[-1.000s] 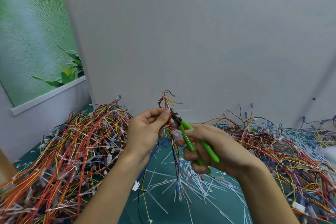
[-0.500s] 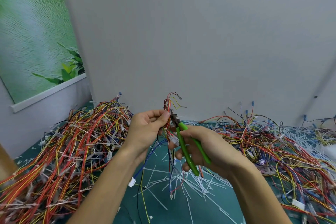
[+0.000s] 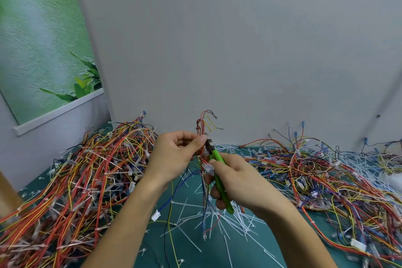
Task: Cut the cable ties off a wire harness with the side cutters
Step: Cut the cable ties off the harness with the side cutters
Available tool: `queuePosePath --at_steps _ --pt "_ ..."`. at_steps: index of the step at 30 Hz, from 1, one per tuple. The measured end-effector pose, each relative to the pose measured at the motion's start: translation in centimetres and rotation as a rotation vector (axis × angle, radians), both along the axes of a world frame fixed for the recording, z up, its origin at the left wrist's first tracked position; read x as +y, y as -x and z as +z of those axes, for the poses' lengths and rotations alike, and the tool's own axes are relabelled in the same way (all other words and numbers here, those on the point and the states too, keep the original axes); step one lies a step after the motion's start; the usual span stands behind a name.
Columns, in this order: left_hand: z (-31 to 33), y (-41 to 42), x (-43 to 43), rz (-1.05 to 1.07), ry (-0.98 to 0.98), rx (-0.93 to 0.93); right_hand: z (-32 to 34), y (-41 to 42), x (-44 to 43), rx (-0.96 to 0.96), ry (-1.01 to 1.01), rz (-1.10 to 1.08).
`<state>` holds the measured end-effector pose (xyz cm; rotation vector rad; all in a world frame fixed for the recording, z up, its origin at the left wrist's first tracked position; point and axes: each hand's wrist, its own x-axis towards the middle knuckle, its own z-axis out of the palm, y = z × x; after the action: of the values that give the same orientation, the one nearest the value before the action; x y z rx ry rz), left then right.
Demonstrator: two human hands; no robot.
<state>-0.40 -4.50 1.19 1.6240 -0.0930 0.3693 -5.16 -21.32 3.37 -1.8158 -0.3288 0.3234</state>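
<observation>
Wire harness (image 3: 204, 128): held upright above the middle of the counter (image 3: 245, 252), loose red and yellow ends fanning upward, blue and black leads hanging toward the counter. One lead ends in a white plug (image 3: 156, 216).
Left hand (image 3: 174, 156): grip pinches the harness between thumb and fingers.
Right hand (image 3: 239, 180): grip curled round the green handles of the side cutters (image 3: 218, 156). Dark cutter head sits against the harness just beside the left thumb. Cannot tell whether the blades are closed.
Counter, middle: white cut cable ties (image 3: 239, 222) scattered under the hands.
Counter, left side: big wire pile (image 3: 87, 180), mostly red and yellow.
Counter, right side: second wire heap (image 3: 326, 180), mixed colours, more white ties among it.
Behind the counter: plain grey wall (image 3: 239, 50); green leaf poster (image 3: 43, 50) at the left end.
</observation>
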Motion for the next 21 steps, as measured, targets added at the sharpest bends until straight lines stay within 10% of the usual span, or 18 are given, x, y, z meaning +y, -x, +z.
queuePosePath --at_steps 21 --pt "-0.7 0.1 -0.8 0.002 -0.235 -0.105 -0.2 -0.1 0.0 -0.153 0.239 -0.054"
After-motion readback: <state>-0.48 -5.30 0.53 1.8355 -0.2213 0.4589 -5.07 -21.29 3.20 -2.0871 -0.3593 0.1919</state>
